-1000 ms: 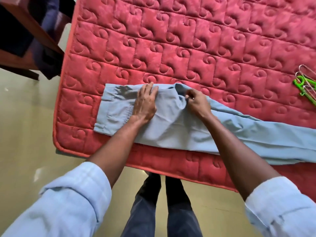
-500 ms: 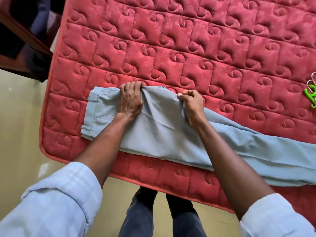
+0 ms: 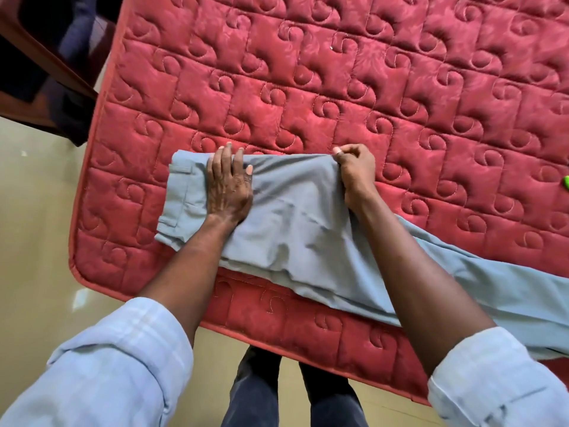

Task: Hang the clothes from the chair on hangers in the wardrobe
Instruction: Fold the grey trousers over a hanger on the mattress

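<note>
- Grey-blue trousers (image 3: 295,223) lie flat along near edge of red quilted mattress (image 3: 338,87), waistband at left, legs trailing off right.
- Left hand (image 3: 229,186): grip flat, fingers straight, pressing trousers just right of waistband.
- Right hand (image 3: 354,171): grip closed, fingers and thumb pinching far edge of the trousers.
- Green hanger (image 3: 566,182) tip only, far right on mattress.
- Dark wooden chair (image 3: 46,72) far left, beside mattress.
</note>
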